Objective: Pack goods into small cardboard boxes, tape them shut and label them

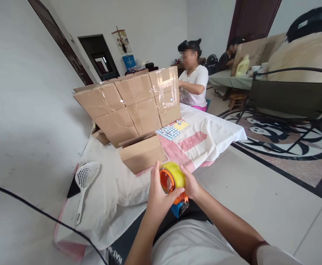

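Between my two hands is a tape dispenser [182, 198] in orange and blue, carrying a thick roll of yellow tape [177, 172]. My left hand [161, 189] wraps the roll's left side, its thumb reaching across toward the orange part. On the other side, my right hand [191, 184] presses against the roll, with its fingertips partly hidden behind the tape. The dispenser is held above my lap, off the table. Just beyond my hands, a small cardboard box [143, 154] rests on the cloth-covered table.
A wall of taped cardboard boxes [139, 106] spans the table behind the small box. A white slotted skimmer [86, 180] lies at left. A blue-gridded sheet [168, 132] with small pieces lies on the tablecloth [213, 129]. A person [194, 81] sits across; a black cable [39, 206] crosses lower left.
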`<state>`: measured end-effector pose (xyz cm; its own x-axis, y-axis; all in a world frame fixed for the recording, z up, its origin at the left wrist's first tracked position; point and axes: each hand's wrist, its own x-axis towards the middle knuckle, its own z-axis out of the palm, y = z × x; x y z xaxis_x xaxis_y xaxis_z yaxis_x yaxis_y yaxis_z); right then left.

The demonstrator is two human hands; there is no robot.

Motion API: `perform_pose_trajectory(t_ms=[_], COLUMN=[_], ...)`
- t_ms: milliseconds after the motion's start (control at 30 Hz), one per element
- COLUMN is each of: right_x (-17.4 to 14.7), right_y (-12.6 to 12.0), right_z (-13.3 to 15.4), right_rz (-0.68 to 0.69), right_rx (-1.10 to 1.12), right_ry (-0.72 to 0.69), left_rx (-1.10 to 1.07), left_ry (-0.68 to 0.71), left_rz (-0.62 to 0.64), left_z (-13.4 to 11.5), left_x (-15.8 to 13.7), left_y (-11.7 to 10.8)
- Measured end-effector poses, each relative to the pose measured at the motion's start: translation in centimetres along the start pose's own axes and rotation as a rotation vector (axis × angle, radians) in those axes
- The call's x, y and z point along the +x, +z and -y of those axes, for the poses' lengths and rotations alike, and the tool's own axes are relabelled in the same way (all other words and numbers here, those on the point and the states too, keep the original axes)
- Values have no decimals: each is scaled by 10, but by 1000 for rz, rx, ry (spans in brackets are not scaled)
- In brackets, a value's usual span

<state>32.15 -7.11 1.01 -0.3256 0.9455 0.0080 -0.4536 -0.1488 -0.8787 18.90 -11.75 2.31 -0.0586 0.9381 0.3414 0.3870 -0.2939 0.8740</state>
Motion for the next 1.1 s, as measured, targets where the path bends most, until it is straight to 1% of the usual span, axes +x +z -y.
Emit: perform_pose_trajectory(t_ms=[67,133,200,233,267,333,400,467,500,600,700,733,767,800,833,900,933,1033,1100], right_x=[7,23,51,69,88,126,158,178,183,179,149,135,120,106,93,73,67,64,65], right_y=[-10,-24,-43,-52,-61,-75,-85,-89,-90,-87,-71,-62,-51,-39,-26,-3,6,25,31], right_z=[1,8,22,30,39,53,61,63,62,56,45,40,34,28,23,13,10,7,9], right_rz=[-133,-260,-325,-352,-408,-472,-504,-515,-515,-525,-552,-519,-450,-347,-196,4,55,93,120], right_rx=[-12,-106,-168,-177,-195,-211,-225,-246,-261,-317,-366,-387,-416,-447,-496,-553,-576,-630,-636], right_ry=[-11,-72,-113,-134,-169,-202,-200,-174,-160,-182,-299,-334,-365,-384,-406,-410,-403,-395,-449], left_rx=[-40,-97,-189,-249,-313,-433,-507,-553,-569,-600,-593,-584,-572,-558,-543,-511,-492,-441,-410], left_ry=[-18,-53,-108,-143,-181,-255,-332,-397,-422,-458,-474,-476,-476,-469,-455,-417,-401,-365,-347], left_rz=[-54,-177,-294,-324,-327,-267,-150,-52,-22,10,3,-5,-14,-19,-22,-18,-9,-17,-48], left_z=[2,7,11,13,13,14,13,13,13,14,15,15,15,15,16,17,18,18,20], left_x=[2,6,11,13,16,21,24,25,24,22,18,17,16,15,14,12,10,5,5], left_y=[-4,-9,-16,-20,-24,-31,-38,-46,-50,-59,-63,-62,-60,-58,-55,-50,-47,-44,-46])
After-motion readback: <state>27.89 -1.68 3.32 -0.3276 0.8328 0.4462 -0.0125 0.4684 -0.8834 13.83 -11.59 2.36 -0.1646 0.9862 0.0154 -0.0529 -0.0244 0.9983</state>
